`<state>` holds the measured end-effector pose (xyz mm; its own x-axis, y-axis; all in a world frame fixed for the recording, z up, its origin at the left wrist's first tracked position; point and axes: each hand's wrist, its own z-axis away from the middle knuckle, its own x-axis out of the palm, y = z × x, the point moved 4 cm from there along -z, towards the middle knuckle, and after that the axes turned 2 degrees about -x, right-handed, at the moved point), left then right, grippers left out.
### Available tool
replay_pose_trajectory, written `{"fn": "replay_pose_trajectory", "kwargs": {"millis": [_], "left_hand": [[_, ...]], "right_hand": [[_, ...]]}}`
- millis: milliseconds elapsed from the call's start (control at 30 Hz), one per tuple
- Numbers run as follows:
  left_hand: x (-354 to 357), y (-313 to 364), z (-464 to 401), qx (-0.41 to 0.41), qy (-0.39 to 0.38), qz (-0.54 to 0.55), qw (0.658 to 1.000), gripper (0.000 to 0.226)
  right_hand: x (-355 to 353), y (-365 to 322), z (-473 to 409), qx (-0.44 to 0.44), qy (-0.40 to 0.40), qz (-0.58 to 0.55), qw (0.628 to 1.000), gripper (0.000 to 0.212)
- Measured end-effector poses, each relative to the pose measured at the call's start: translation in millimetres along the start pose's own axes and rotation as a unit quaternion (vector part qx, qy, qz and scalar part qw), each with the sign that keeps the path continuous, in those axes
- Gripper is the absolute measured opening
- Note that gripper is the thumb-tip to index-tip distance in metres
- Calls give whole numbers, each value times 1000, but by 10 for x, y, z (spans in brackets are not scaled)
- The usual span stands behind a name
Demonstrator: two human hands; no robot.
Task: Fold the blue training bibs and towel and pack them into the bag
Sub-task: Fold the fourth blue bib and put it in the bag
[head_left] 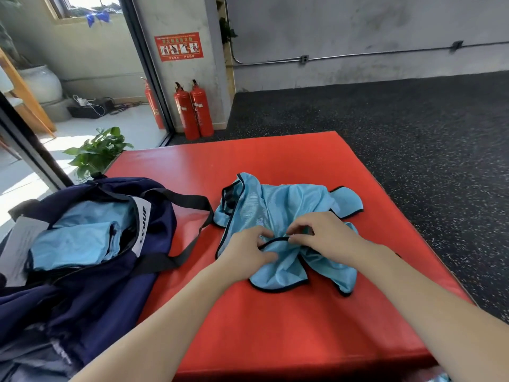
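Observation:
A crumpled light-blue mesh bib (278, 205) with black trim lies on the red mat (275, 312). My left hand (248, 253) and my right hand (325, 235) both rest on its near middle, each pinching the black edge strip between thumb and fingers. At the left a navy bag (91, 285) lies open on the mat's left edge. Folded light-blue cloth (80, 238) sits inside the bag's opening. Black bag straps trail onto the mat toward the bib.
Dark speckled rubber floor (413, 133) surrounds the mat to the right and behind. Two red fire extinguishers (194, 111) stand by the pillar beyond the mat. A green potted plant (96, 153) is past the bag, by a glass door.

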<state>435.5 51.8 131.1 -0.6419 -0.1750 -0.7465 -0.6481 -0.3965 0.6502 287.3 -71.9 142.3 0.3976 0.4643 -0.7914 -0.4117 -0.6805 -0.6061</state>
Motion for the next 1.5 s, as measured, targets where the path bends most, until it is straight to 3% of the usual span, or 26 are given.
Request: {"fn": "replay_pose_trajectory", "kwargs": {"millis": [133, 267, 467, 600, 700, 800, 900, 1033, 1133, 1500], "left_hand": [[-117, 113, 72, 38, 48, 66, 996, 22], [-199, 191, 158, 55, 56, 152, 985, 34], [-402, 248, 191, 37, 114, 217, 969, 28], [-493, 213, 173, 31, 145, 260, 954, 21], [-505, 270, 182, 46, 143, 289, 945, 17], [-474, 405, 210, 74, 124, 286, 947, 16], [-385, 543, 231, 97, 84, 251, 959, 15], [-297, 635, 224, 116, 76, 218, 966, 13], [-317, 596, 167, 104, 105, 206, 967, 16], [-511, 278, -113, 58, 161, 121, 978, 11]], "right_hand": [[-18, -99, 78, 7, 5, -76, 997, 31], [-51, -162, 94, 11, 15, -154, 988, 10], [-438, -38, 137, 58, 145, -255, 954, 6], [-646, 137, 163, 72, 193, -276, 939, 9], [-690, 176, 196, 81, 149, -231, 958, 15], [-592, 50, 216, 71, 75, -176, 979, 32], [-504, -237, 196, 17, 68, -175, 982, 42], [-558, -378, 186, -28, 59, -208, 976, 21], [-679, -275, 180, -6, 105, -235, 966, 6], [-1108, 395, 218, 64, 289, -259, 919, 4]]}}
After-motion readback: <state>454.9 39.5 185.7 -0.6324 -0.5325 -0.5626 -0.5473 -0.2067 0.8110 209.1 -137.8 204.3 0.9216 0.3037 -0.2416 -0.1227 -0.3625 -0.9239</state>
